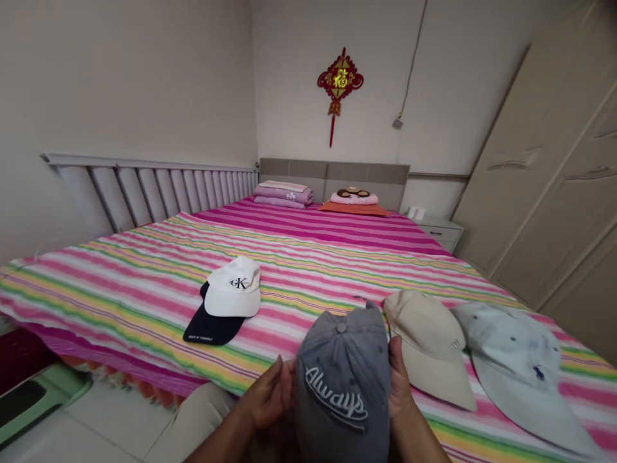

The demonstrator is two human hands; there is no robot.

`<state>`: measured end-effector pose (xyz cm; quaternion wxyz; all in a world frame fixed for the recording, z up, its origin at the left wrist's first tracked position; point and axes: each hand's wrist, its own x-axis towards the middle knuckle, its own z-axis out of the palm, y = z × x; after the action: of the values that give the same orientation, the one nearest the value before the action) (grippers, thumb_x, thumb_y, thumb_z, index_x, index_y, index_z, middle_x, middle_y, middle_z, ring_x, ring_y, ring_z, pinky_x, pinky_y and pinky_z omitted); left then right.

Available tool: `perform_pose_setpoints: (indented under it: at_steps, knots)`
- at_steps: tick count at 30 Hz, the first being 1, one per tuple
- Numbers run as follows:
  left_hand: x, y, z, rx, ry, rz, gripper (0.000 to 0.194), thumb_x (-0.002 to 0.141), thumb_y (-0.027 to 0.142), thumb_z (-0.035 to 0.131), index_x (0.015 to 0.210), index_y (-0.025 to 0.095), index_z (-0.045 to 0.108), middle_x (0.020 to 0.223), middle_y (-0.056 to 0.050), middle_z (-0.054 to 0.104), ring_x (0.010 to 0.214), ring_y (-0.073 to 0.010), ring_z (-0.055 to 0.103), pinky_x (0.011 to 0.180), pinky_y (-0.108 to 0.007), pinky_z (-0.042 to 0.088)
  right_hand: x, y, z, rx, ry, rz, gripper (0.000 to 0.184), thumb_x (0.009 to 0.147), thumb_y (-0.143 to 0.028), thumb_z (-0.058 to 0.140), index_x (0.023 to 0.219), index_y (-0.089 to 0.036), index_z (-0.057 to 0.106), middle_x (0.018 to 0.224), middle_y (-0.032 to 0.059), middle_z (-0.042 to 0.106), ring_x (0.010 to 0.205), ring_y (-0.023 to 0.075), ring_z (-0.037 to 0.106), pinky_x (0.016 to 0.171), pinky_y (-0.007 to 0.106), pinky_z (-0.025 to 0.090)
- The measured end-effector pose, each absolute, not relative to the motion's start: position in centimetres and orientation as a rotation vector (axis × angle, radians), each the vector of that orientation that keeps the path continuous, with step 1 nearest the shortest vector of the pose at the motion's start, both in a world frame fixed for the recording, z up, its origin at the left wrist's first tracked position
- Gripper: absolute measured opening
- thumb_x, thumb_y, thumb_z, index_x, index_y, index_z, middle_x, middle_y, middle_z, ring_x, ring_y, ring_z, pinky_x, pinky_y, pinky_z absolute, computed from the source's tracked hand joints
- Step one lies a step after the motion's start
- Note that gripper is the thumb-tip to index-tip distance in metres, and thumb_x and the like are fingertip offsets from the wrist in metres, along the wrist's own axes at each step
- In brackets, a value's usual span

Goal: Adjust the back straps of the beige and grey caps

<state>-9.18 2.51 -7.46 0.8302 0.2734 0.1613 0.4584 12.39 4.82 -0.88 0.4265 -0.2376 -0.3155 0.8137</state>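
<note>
A grey cap (343, 379) with white "Always" lettering is held up in front of me over the near edge of the bed. My left hand (267, 393) grips its left side with fingers curled. My right hand (400, 379) clasps its right side, fingers mostly hidden behind the cap. To the right on the striped bedspread (313, 257) lie a beige cap (429, 344) and a pale blue cap (523, 366). To the left, a white cap (234, 287) is stacked on a dark navy cap (212, 326).
Folded purple bedding (284, 193) and a pink and orange pillow stack (354, 200) lie at the headboard. A nightstand (438, 228) and a tall wardrobe (554, 173) stand at the right. A green stool (33, 395) sits on the floor at lower left.
</note>
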Motion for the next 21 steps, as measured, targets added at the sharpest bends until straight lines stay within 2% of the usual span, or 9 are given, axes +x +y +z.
perform_pose_setpoints:
  at_steps: [3,8,14,18,21]
  knots:
    - [-7.9,4.3,-5.2,0.585,0.313,0.936,0.050,0.068,0.054,0.055,0.095,0.012,0.062,0.092,-0.013,0.067,0.103,-0.0288,0.054,0.090,-0.041,0.036,12.2,4.3,-0.4,-0.627,-0.830,2.002,0.074,0.049,-0.081,0.045,0.085,-0.020,0.065,0.100,0.0111,0.066,0.107,0.0305,0.052,0.093,0.047,0.035]
    - [-7.0,5.5,-3.2,0.558,0.356,0.906,0.052,0.050,0.044,0.069,0.091,0.013,0.063,0.088,-0.013,0.068,0.107,-0.0348,0.051,0.090,-0.047,0.034,13.5,3.7,-0.8,-0.704,-0.867,1.915,0.067,0.060,-0.073,0.046,0.096,-0.019,0.062,0.100,0.0117,0.066,0.105,0.0291,0.054,0.091,0.047,0.038]
    - [-6.7,5.1,-2.7,0.578,0.393,0.848,0.051,0.046,0.043,0.067,0.086,0.011,0.063,0.087,-0.015,0.067,0.111,-0.0391,0.046,0.090,-0.053,0.032,15.2,2.8,-1.3,-0.728,-0.846,1.834,0.053,0.054,-0.065,0.058,0.076,-0.018,0.067,0.091,0.0120,0.069,0.104,0.0318,0.054,0.088,0.048,0.040]
    - [-6.1,5.1,-1.7,0.576,0.433,0.925,0.059,0.043,0.055,0.065,0.084,0.012,0.062,0.088,-0.016,0.067,0.111,-0.0416,0.044,0.089,-0.054,0.032,15.4,2.4,-1.4,-0.724,-0.792,1.825,0.048,0.051,-0.065,0.059,0.065,-0.019,0.067,0.081,0.0106,0.071,0.099,0.0325,0.057,0.085,0.048,0.042]
    - [-5.8,5.0,-1.3,0.577,0.520,1.027,0.054,0.049,0.050,0.064,0.088,0.013,0.062,0.086,-0.014,0.067,0.108,-0.0402,0.048,0.088,-0.053,0.034,15.7,2.1,-2.1,-0.780,-0.786,1.810,0.037,0.050,-0.056,0.064,0.058,-0.019,0.064,0.069,0.0101,0.071,0.092,0.0341,0.060,0.082,0.048,0.044]
